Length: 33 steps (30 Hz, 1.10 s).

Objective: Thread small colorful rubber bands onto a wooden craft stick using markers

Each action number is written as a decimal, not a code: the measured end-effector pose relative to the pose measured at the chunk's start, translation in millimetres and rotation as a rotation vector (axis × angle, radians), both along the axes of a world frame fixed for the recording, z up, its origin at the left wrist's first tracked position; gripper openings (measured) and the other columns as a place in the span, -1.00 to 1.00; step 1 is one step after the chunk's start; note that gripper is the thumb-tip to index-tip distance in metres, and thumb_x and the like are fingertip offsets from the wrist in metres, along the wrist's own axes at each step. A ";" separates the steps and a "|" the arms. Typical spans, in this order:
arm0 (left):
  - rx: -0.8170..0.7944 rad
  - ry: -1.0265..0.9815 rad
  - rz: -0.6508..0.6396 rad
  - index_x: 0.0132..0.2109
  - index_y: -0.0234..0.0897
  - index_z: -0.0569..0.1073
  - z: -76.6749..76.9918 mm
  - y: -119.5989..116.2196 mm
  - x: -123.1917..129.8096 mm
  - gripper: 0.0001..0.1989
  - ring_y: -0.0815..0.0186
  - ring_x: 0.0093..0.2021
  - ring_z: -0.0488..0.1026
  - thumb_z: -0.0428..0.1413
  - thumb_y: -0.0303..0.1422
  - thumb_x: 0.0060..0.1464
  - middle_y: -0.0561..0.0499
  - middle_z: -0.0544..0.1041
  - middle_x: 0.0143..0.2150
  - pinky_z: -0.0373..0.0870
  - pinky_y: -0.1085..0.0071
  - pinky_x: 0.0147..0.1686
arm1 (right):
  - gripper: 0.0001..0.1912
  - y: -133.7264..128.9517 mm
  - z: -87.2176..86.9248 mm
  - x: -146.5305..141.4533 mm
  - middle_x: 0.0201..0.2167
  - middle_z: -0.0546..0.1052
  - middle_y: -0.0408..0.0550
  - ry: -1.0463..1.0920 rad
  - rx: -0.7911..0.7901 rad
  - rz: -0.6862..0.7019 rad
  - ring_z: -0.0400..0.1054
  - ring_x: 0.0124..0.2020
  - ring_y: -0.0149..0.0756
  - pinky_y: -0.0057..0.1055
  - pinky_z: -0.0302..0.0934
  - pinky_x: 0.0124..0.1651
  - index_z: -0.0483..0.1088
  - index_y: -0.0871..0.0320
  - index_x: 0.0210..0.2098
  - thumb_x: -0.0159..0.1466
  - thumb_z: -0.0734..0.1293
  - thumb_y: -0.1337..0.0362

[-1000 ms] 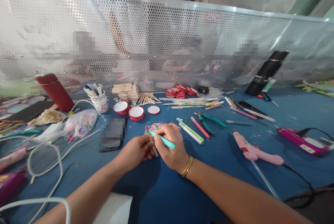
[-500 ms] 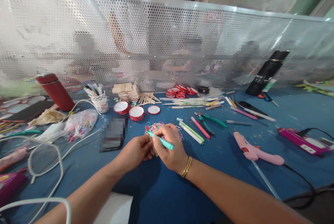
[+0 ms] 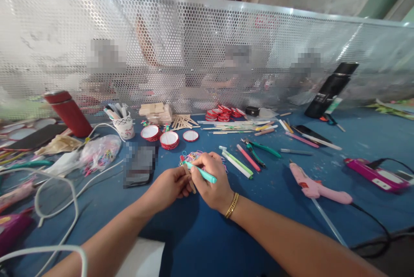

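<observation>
My left hand (image 3: 176,184) is closed around a small wooden craft stick (image 3: 193,185) whose far tip is coloured red. My right hand (image 3: 211,180) grips a turquoise marker (image 3: 207,176) like a pen, its point against or close to the stick just below the red end. Behind the fingers lies a heap of colourful small rubber bands (image 3: 195,155), partly covered by my right hand. Right of it lie a green marker (image 3: 237,163), a white one beside it, and a red marker (image 3: 248,158).
Green-handled pliers (image 3: 263,150) and a pink glue gun (image 3: 318,188) lie to the right. At the back are red-rimmed discs (image 3: 169,140), wooden sticks (image 3: 184,122) and a cup of markers (image 3: 123,126). A phone (image 3: 141,167) and white cable (image 3: 76,191) lie left. A perforated screen (image 3: 207,53) stands behind.
The turquoise marker has shifted slightly right and down along the craft stick, my right hand with it. More of the stick shows now. My left hand keeps its place.
</observation>
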<state>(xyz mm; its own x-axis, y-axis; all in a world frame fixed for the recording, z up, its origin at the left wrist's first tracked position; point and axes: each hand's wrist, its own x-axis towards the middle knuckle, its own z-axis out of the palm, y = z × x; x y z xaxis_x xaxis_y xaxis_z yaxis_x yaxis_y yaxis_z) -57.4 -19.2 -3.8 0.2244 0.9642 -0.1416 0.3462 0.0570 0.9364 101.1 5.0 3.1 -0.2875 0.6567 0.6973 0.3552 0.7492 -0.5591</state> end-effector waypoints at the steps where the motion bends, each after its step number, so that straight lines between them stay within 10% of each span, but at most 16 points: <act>1: -0.005 0.004 0.001 -0.33 -0.30 0.39 0.7 -0.1 0.2 -0.69 0.48 -0.53 0.34 -0.03 -0.15 0.18 0.06 0.45 -0.47 0.25 0.55 -0.51 | -0.93 0.0 0.1 0.3 -0.44 0.44 -0.16 0.010 -0.003 -0.010 0.29 -0.34 -0.31 -0.25 0.06 -0.05 0.24 0.10 -0.39 0.24 0.20 0.34; 33: -0.001 -0.024 0.006 -0.33 -0.29 0.37 0.7 -4.3 1.0 -0.66 0.46 -0.51 0.36 -0.03 -0.08 0.17 0.05 0.47 -0.46 0.28 0.53 -0.50 | -0.91 -2.4 -1.6 1.3 -0.46 0.42 -0.14 0.011 0.027 0.019 0.27 -0.35 -0.29 -0.25 0.09 -0.09 0.27 0.11 -0.39 0.25 0.19 0.34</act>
<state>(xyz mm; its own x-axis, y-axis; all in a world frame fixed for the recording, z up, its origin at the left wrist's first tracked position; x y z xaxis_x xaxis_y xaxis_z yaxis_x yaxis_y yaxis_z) -56.4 -23.5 -3.1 0.2215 0.9654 -0.1374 0.3232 0.0602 0.9444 102.4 2.6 1.5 -0.2918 0.6323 0.7177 0.3352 0.7703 -0.5424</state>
